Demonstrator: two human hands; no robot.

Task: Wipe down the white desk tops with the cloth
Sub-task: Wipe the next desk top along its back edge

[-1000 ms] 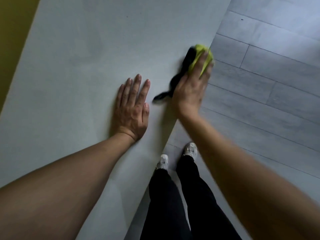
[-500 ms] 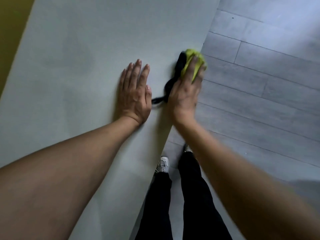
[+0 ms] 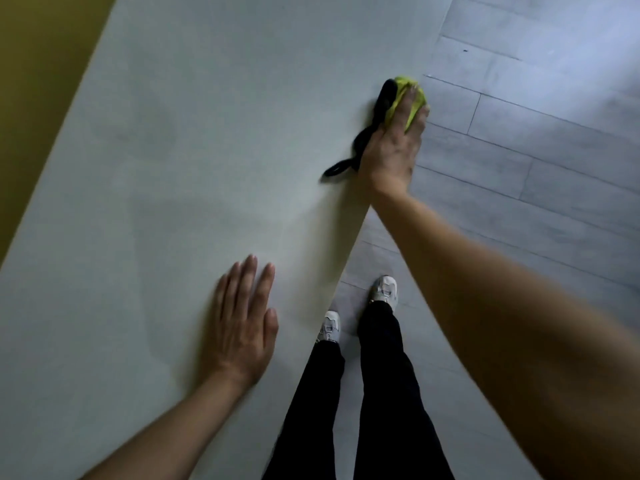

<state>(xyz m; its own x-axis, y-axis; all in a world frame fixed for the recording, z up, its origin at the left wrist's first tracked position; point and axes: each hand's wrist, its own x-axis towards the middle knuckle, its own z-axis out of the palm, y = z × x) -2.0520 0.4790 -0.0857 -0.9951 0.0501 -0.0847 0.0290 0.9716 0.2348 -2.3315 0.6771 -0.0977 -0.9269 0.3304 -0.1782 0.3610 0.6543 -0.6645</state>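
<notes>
My right hand [image 3: 393,147] is stretched out ahead of me at the desk's right edge, palm down on the yellow-green cloth [image 3: 408,98]. The fingers lie fairly straight over the bunched fabric, pressing it flat against the white desk top [image 3: 207,133] rather than closing round it. The outermost fingertips seem to hang just past the edge, over the floor, though the blur there makes me unsure. A black part of the cloth [image 3: 367,133] spills out on the left side of that hand and trails back toward me in a thin curled tail that lies on the desk surface.

My left hand [image 3: 242,323] is much nearer to me and well apart from the cloth. It rests flat on the desk top, fingers straight and close together, thumb alongside, holding nothing.

The desk top runs away from me at a slant, with a mustard-yellow wall [image 3: 38,98] beyond its far left side. To the right is grey plank flooring [image 3: 536,150]. Below the desk edge I see my black trousers [image 3: 381,393] and two white trainers [image 3: 384,289] on that floor.
</notes>
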